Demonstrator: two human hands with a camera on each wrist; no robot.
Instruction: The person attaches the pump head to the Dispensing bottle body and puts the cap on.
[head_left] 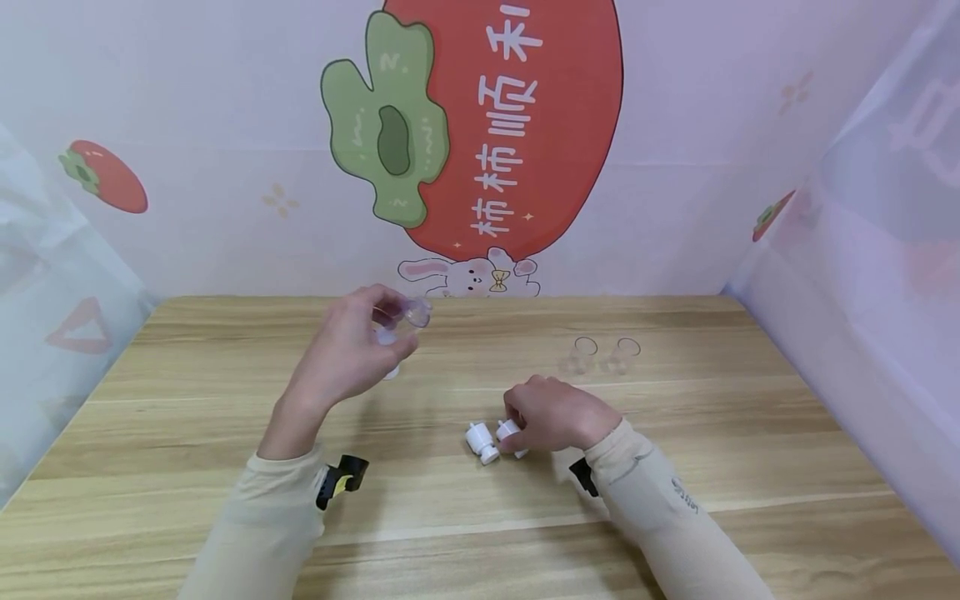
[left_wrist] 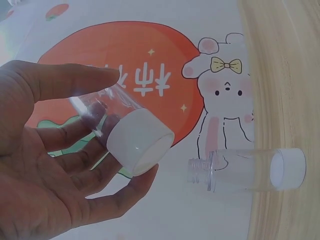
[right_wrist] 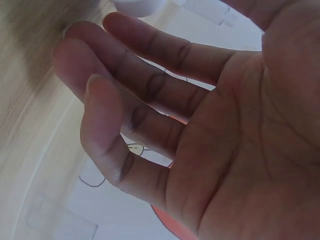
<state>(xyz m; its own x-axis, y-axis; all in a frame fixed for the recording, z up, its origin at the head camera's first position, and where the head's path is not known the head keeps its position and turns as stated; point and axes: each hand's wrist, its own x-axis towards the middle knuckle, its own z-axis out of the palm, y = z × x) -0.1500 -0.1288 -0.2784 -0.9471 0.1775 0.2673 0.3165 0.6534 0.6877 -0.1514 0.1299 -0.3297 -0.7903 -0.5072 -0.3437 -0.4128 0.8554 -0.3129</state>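
Note:
My left hand [head_left: 348, 350] is raised and holds a small clear bottle [head_left: 417, 313] tilted. In the left wrist view, the thumb and fingers curl round its clear wall, and its white base [left_wrist: 141, 142] points down to the right. Behind that hand, a second clear bottle [left_wrist: 235, 171] with a threaded neck stands on its own white base [left_wrist: 289, 169]. Low over the table, my right hand [head_left: 558, 412] has thumb and curled fingers about a white pump top [head_left: 507, 430]; its fingertips are partly hidden. Just left lies another white pump top [head_left: 480, 440].
Two clear caps [head_left: 579, 360] with dark ring-like rims sit at the right on the wooden table [head_left: 712, 400]. A printed cloth wall [head_left: 247, 100] rises behind the table's back edge, with cloth at both sides too.

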